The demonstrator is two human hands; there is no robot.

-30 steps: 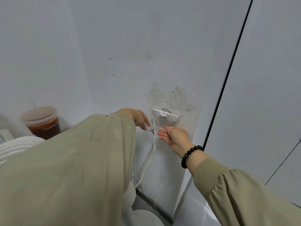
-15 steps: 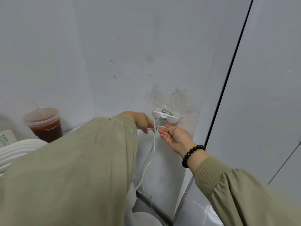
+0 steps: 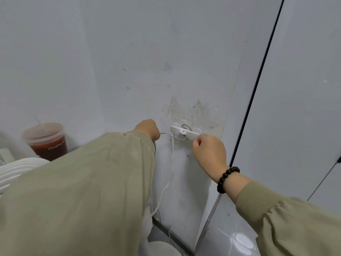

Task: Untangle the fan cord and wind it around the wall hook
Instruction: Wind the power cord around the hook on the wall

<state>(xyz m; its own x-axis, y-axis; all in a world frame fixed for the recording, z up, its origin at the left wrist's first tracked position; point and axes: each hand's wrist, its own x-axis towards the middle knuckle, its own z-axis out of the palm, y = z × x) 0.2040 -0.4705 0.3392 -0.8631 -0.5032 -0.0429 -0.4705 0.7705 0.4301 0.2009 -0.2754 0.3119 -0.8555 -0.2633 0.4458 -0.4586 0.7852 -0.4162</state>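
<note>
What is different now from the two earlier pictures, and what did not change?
The right hand turned over, from palm up and open to knuckles up, and rose to the right end of the wall hook, fingers curled; what they pinch is hidden. The left hand drew a little left, holding the cord out from the hook. The hook, the hanging cord and the drink cup stayed put.

**Soft, cool light with wide-angle stretch at the edges**

Flat, diffuse light covers the pale wall [image 3: 129, 52] and casts no hard shadows. Only a faint grey shade sits behind the cup [image 3: 46, 141] at the left edge. A white glare patch shines on the glossy floor [image 3: 219, 239] at the bottom right. The dark seam [image 3: 258, 80] on the right leans and bows slightly from the wide lens. The near sleeve [image 3: 73, 191] looms large and soft. The wall hook [image 3: 184, 131], fan cord [image 3: 172, 163], left hand [image 3: 147, 128] and right hand [image 3: 209, 152] are fairly sharp.
</note>
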